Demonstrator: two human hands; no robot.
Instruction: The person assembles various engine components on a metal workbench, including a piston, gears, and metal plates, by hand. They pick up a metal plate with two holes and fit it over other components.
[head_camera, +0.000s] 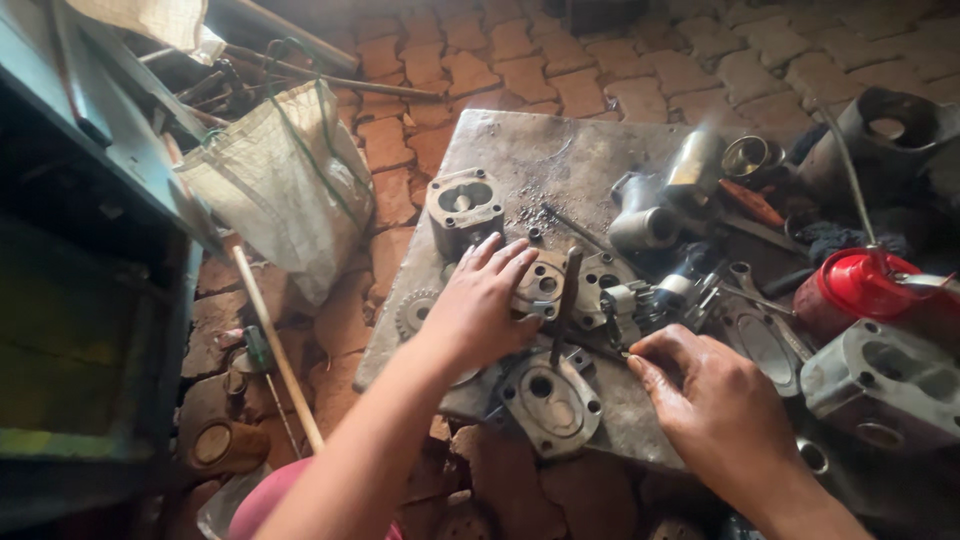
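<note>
Left hand spread flat, fingers apart, palm pressed down on a round metal pump cover near the middle of the grey metal tabletop; grip open, nothing clamped. Fingertips reaching over the cover's near rim. Just right of that hand, a thin dark rod standing nearly upright, base close to the palm.

Right hand lower and to the right, fingers curled together, thumb and forefinger pinched at a small part too tiny to name; whether anything is truly clamped in that grip, cannot tell. Directly between the 2 hands and slightly nearer the body, a flat oval flange plate with bolt holes, lying at the tabletop's near edge.

Beyond the left fingertips, a square pump housing with 2 bores. Left of the left wrist, a small gear at the tabletop's edge. Beyond the right hand, a clutter of grey fittings and a short cylinder. Far right of the right hand, a red oil can and a pale cast housing. Well left of both hands, a white woven sack on the brick floor, and a wooden handle leaning beside it.
</note>
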